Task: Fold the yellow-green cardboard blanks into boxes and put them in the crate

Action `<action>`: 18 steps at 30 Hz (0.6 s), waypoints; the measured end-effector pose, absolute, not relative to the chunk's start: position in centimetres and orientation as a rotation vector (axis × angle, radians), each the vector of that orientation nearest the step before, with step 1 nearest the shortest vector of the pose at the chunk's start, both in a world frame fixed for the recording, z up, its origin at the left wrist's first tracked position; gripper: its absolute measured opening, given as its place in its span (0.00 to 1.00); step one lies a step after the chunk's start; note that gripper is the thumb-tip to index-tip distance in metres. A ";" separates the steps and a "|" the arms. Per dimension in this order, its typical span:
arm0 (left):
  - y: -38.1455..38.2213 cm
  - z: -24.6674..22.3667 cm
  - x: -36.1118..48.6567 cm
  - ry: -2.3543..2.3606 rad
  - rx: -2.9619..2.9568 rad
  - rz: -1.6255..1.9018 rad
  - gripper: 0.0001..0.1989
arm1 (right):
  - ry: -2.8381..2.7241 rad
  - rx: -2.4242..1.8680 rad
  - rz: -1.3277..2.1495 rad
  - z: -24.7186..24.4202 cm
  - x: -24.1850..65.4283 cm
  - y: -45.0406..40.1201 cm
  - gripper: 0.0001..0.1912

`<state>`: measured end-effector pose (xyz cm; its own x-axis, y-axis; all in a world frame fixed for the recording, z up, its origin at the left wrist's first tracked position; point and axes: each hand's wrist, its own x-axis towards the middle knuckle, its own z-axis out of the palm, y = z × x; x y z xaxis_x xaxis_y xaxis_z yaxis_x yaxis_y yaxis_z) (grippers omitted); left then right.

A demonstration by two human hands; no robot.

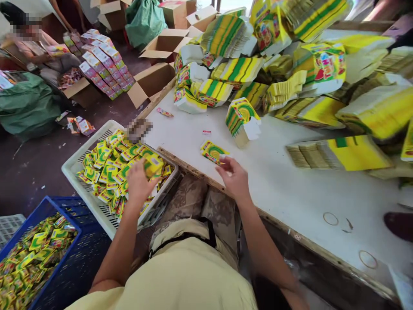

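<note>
My left hand (139,183) is closed around a small yellow box (152,165) above the white plastic basket (84,194). Many small yellow-and-green boxes (111,170) fill that basket in a loose heap. On the white tabletop lies a flat-looking yellow-and-green box (213,151). My right hand (235,175) is at the right end of this box, thumb and forefinger apart, with a white covering on one fingertip. Whether the fingertips touch the box I cannot tell. Farther back, a bundle of folded yellow cartons (242,118) stands on the table.
Stacked carton bundles (238,71) are piled along the table's far side. Rubber bands (331,218) lie at the right. A blue crate (75,241) of small packs stands at lower left. Beyond are open cardboard boxes (151,82), green sacks (27,103) and a seated person (40,51).
</note>
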<state>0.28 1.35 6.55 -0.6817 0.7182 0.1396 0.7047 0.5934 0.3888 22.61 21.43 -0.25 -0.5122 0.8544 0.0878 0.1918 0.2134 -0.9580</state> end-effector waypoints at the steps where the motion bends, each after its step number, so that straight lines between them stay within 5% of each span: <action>1: 0.8 6.5 -0.7 2.905 1.162 0.628 0.39 | -1.936 -1.078 1.150 -0.6 22.5 22.5 0.21; 4: 0.1 5.8 -1.5 2.951 1.184 0.637 0.39 | -2.217 -1.307 0.808 -1.9 21.5 24.4 0.17; 10: 2.8 3.1 2.9 2.445 1.301 0.901 0.26 | -2.219 -1.348 0.762 -2.9 20.6 24.3 0.17; 15: 5.8 2.1 7.4 1.737 0.929 1.360 0.40 | -1.837 -1.087 1.323 -1.0 21.2 21.3 0.20; 18: 7.7 2.9 9.2 1.346 0.589 1.705 0.34 | -1.705 -0.761 1.749 0.3 21.1 17.7 0.26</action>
